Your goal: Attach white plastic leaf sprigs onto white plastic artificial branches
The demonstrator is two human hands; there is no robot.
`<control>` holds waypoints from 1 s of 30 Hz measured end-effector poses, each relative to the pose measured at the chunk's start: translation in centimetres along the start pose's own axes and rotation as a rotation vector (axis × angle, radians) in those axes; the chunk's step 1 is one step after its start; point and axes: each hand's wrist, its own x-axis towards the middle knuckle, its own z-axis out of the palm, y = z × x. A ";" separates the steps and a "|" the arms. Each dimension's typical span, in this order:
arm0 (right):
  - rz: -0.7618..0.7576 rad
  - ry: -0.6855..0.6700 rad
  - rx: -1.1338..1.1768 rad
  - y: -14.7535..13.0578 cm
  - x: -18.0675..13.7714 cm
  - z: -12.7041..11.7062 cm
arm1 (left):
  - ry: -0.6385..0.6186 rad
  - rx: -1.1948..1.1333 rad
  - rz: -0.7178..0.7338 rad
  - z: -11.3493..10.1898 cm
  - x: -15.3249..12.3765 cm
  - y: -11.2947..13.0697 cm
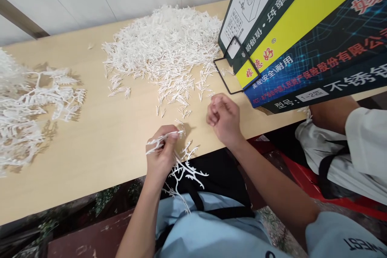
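My left hand (161, 155) is closed around a white plastic branch (189, 169) with many thin twigs. Part of the branch sticks out above the thumb, and the rest hangs over the table's front edge above my lap. My right hand (224, 117) is held a little to the right, apart from the branch, with its fingers curled in. Whatever those fingers may hold is hidden. Beyond both hands lies a big heap of small white forked sprigs (169, 44), with loose ones scattered toward my left hand.
More white branches (45, 100) are piled on the table (99, 149) at the left. A large printed cardboard box (302, 40) stands at the right, with a black wire frame (237, 66) by its corner. Beside me on the right sits another person in a white sleeve (367, 141).
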 end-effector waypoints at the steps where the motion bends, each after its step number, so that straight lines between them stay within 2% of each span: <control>1: 0.015 0.040 0.029 0.2 0.1 0.0 | 0.038 -0.023 -0.009 -0.1 0.0 -0.2; 2: 0.018 0.033 0.015 0.3 0.2 0.0 | 0.065 -0.036 -0.017 -0.1 0.0 -0.4; 4: -0.013 -0.079 -0.074 0.1 0.2 0.2 | 0.073 -0.039 -0.031 0.0 0.1 -0.5; 8: -0.203 -0.400 -0.262 -1.2 0.0 0.6 | 0.031 -0.050 -0.033 0.3 0.4 0.0; 11: -0.329 -0.535 -0.389 -1.5 -0.1 0.9 | 0.031 -0.062 -0.013 0.3 0.4 0.2; 13: -0.349 -0.515 -0.424 -1.2 -0.2 1.0 | 0.028 -0.068 -0.018 0.3 0.4 0.0; 15: -0.321 -0.424 -0.438 -0.7 -0.2 0.9 | 0.044 -0.120 -0.030 0.2 0.5 -0.2; 17: -0.244 -0.236 -0.406 -0.2 -0.1 0.5 | 0.147 -0.304 -0.022 0.1 0.6 -0.2; 19: -0.136 -0.040 -0.350 0.1 0.1 0.3 | 0.304 -0.550 -0.006 0.1 0.6 0.0; 20: -0.097 0.009 -0.344 0.2 0.2 0.2 | 0.376 -0.646 -0.001 0.2 0.4 0.2; 22: -0.083 -0.004 -0.383 0.3 0.3 0.4 | 0.464 -0.722 -0.003 0.2 -0.3 0.8; 25: -0.100 -0.059 -0.398 0.2 0.4 0.7 | 0.517 -0.688 0.011 -0.6 -2.8 1.4; 27: -0.073 -0.035 -0.331 0.2 0.4 0.9 | 0.493 -0.592 0.047 -2.3 -5.1 1.3; 29: -0.054 -0.021 -0.293 0.1 0.4 0.9 | 0.507 -0.405 0.162 -4.8 -7.6 0.8; 30: -0.053 -0.027 -0.297 0.1 0.4 0.9 | 0.579 -0.259 0.257 -6.2 -8.8 0.4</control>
